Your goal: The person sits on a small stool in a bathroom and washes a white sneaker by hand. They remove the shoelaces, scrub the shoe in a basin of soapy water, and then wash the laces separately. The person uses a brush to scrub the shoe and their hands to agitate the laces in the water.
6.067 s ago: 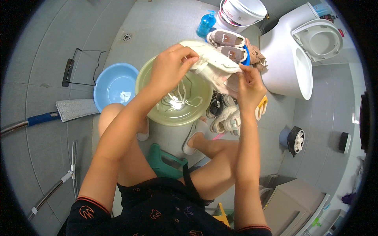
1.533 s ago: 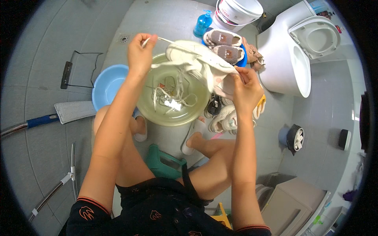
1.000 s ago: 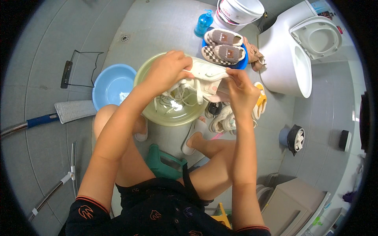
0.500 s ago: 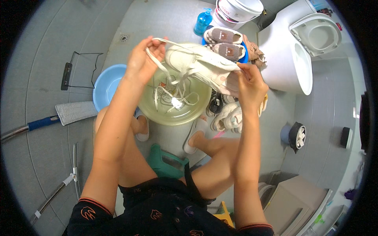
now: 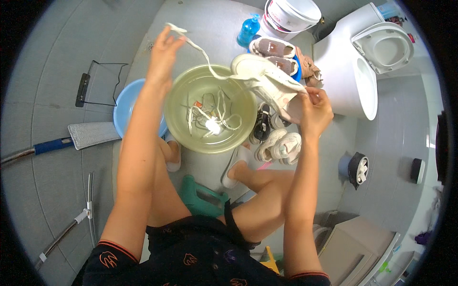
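My right hand (image 5: 316,110) pinches the heel edge of a white lace-up sneaker (image 5: 257,76) and holds it up over the basin's right side, toe pointing left. A white shoelace (image 5: 206,58) stretches from the sneaker up to my left hand (image 5: 163,55), whose fingers are closed on it near its loose end. Below, an olive-green basin (image 5: 172,90) holds water with several loose laces (image 5: 222,112) lying in it. A bright light reflection hides part of them.
A light-blue basin (image 5: 125,101) stands left of the green one. On the right are more shoes (image 5: 286,145), slippers (image 5: 273,47), a blue pump bottle (image 5: 248,31), a white bucket (image 5: 291,18) and a toilet (image 5: 341,62). A green stool (image 5: 191,198) is between my legs.
My left hand has moved up and left, drawing the lace out into one long strand. The right hand and sneaker have shifted right and slightly down, away from the basin's middle.
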### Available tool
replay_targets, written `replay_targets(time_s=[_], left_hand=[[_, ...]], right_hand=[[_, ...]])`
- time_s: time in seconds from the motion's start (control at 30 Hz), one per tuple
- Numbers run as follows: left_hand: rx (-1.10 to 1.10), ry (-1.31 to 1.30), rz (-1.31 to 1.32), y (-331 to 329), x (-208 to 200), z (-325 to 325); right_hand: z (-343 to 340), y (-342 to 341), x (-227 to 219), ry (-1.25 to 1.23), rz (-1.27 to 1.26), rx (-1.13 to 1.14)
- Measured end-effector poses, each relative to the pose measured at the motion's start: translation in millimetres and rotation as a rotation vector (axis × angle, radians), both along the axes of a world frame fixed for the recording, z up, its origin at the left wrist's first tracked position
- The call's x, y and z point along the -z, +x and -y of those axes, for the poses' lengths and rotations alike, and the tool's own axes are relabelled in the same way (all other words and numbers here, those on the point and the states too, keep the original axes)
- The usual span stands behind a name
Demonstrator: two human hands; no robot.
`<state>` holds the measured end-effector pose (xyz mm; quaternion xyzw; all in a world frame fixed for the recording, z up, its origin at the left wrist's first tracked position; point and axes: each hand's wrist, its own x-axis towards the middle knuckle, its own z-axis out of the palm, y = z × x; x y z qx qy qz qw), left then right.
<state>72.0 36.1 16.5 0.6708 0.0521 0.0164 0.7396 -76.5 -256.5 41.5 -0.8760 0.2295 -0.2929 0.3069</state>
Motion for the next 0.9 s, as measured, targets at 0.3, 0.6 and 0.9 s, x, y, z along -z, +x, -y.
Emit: replay_targets(time_s=[0.3,0.6,0.9], left_hand=[[0.588,0.647,0.356,-52,-15,33],[0.389,0.927,0.395,-74,12,56],[0.320,0.789,0.372,-73,8,56]], right_hand=[[-7,1,8,0.331,0.056,-0.105],[-9,4,5,0.374,0.086,-0.141],[-2,4,17,0.360,0.066,-0.148]])
